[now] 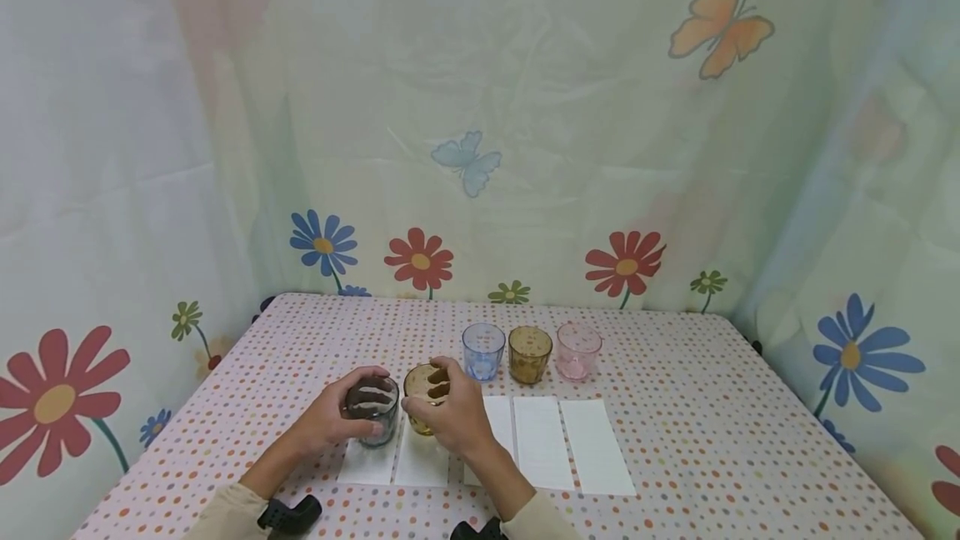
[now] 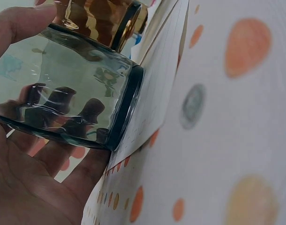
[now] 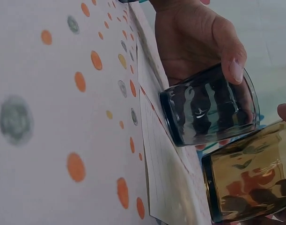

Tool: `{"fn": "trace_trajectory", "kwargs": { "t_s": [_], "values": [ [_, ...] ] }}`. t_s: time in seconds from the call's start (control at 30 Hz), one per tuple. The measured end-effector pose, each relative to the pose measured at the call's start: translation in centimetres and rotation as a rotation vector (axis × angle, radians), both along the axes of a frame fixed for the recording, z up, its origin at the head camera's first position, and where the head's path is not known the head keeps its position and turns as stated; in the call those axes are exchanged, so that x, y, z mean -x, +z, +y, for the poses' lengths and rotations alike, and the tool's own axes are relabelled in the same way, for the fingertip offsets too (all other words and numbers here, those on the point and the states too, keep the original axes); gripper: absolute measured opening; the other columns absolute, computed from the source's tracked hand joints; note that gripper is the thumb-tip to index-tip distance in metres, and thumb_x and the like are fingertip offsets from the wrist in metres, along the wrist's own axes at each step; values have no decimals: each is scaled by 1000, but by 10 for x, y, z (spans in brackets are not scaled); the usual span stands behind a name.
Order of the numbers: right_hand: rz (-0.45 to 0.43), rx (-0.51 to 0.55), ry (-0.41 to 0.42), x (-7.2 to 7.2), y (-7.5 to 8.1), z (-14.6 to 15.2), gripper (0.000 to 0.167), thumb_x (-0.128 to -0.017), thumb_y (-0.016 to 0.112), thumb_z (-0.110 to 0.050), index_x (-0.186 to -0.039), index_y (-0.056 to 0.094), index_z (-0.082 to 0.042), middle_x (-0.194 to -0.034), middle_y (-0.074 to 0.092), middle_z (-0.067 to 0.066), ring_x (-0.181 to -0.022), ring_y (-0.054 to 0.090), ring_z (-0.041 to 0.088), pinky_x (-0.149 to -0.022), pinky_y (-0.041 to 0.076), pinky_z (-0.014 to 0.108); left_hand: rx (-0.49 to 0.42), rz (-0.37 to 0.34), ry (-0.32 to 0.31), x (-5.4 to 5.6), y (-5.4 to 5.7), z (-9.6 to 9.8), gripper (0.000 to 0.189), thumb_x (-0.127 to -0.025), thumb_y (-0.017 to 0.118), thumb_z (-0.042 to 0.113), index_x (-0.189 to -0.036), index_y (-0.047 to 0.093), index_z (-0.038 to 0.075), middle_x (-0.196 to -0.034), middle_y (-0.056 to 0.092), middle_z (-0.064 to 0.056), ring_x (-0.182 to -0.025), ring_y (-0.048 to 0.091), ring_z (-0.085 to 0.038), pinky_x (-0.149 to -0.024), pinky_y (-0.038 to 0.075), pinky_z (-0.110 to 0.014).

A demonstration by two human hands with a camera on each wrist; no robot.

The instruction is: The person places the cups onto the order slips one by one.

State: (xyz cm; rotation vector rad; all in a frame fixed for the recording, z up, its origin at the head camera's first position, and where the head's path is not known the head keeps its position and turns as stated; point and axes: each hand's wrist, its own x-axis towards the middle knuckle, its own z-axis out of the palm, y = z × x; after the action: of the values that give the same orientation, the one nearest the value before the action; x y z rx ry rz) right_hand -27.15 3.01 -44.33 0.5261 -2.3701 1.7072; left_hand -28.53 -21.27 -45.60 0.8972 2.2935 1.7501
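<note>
"Counting the glasses, head view?"
"Two held: left hand (image 1: 326, 419) grips one smoky glass (image 1: 384, 430), right hand (image 1: 459, 417) one yellow glass (image 1: 418, 382), near five white strips (image 1: 543, 450). Behind, on the tabletop (image 1: 712, 415): one blue glass (image 1: 483, 352), one brown glass (image 1: 529, 357), one pink glass (image 1: 578, 352)."
"Left wrist?"
"Smoky glass nearest, gripped close above paper."
"Right wrist?"
"Both held glasses, side by side."

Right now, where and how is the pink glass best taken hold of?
I'd grip the pink glass round its side wall, just below the rim, coming from the right with the right hand once that lets go of the front amber glass. It stands upright, looks widest at the rim, and the back amber glass stands close on its left.
</note>
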Motion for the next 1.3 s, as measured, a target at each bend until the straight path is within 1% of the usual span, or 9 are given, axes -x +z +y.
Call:
{"fn": "trace_trajectory", "kwargs": {
  "t_s": [0.27, 0.5, 0.7, 0.83, 1.03, 1.17, 1.3],
  "values": [
    [12, -15, 20, 1, -2, 1, 67, -82, 80, -33, -137, 54, -5, -115, 64, 19, -101, 67, 31, -77, 58, 31, -3, 22, -3, 1, 1, 0, 67, -89, 74, 8, -147, 42, 3, -138, 55, -27, -125, 57, -45, -99, 53, -35],
    [20, -22, 34, -1, -3, 2, 65, -79, 81, -30, -132, 56, -3, -111, 66, 18, -98, 68, 30, -76, 57, 29, 11, 19, 6, 0, 0, 0, 68, -89, 75, 10, -148, 42, 5, -139, 55, -26, -126, 57, -44, -99, 53, -34],
    [19, -41, 55, -1, -5, 1, 65, -77, 82, -30, -130, 57, 0, -110, 66, 18, -98, 68, 30, -76, 57, 28, 9, 26, 6, -1, -1, -1, 68, -89, 75, 9, -148, 42, 4, -138, 55, -27, -126, 56, -46, -100, 53, -38],
    [22, -77, 49, -1, -7, 1, 65, -76, 82, -31, -129, 58, -1, -109, 68, 15, -98, 69, 28, -77, 56, 27, 3, 24, -2, -2, 0, -1, 68, -89, 74, 8, -148, 41, 3, -139, 54, -28, -127, 55, -47, -100, 53, -38],
    [38, -110, 43, 0, -8, 2, 64, -74, 84, -31, -126, 59, -3, -107, 68, 10, -96, 69, 25, -76, 56, 26, -5, 17, -13, -2, 1, 0, 68, -89, 74, 8, -148, 41, 3, -139, 53, -27, -127, 54, -47, -99, 53, -34],
    [34, -132, 42, 2, -7, 3, 64, -74, 83, -32, -126, 59, -5, -108, 68, 9, -96, 68, 24, -75, 55, 26, -4, 24, -12, 0, 1, 0, 67, -89, 74, 8, -148, 42, 5, -139, 54, -27, -127, 55, -47, -99, 53, -36],
    [10, -157, 49, 2, -7, 4, 64, -74, 83, -34, -127, 58, -6, -107, 68, 8, -96, 67, 22, -74, 54, 27, 9, 29, -4, 0, -1, 0, 68, -89, 75, 8, -148, 42, 5, -139, 54, -26, -126, 56, -46, -99, 53, -38]
  ]
}}
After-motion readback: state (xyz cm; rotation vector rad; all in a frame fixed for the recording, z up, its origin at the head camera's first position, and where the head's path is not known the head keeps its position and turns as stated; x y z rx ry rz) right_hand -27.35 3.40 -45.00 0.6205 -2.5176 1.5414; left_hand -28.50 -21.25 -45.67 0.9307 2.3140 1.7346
